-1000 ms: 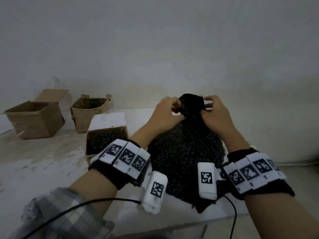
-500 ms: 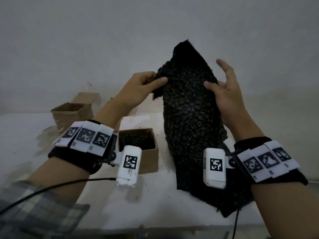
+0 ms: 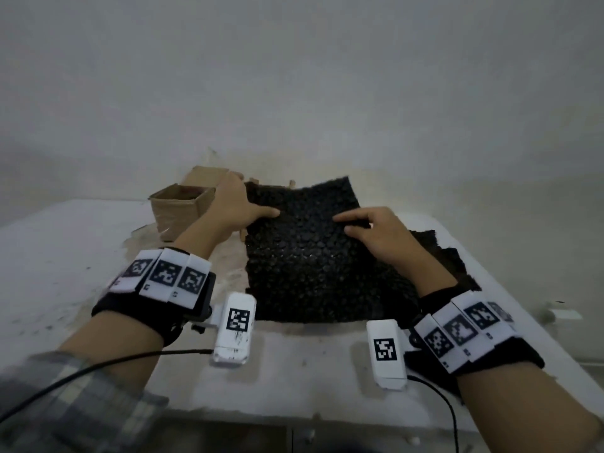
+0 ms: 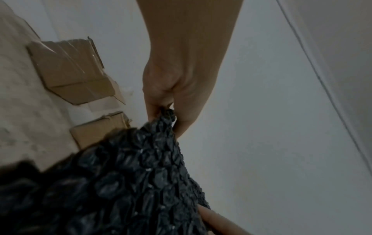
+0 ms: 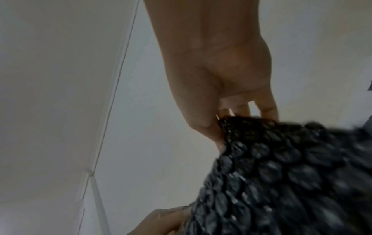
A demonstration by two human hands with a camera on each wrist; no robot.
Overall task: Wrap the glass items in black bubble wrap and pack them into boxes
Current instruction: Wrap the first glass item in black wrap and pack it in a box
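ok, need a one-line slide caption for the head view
Both hands, left hand and right hand, hold a sheet of black bubble wrap over the white table, open cardboard box behind.

Rig as I logged it: left hand (image 3: 233, 204) and right hand (image 3: 380, 232) were bare. Each wrist carried a black band (image 3: 147, 308) faced with white tiles printed with black square codes, plus a white camera block (image 3: 233, 328) bearing one code. Thin black cables (image 3: 98, 367) ran off toward 6 o'clock. A grey plaid sleeve (image 3: 65, 407) covered my left forearm.
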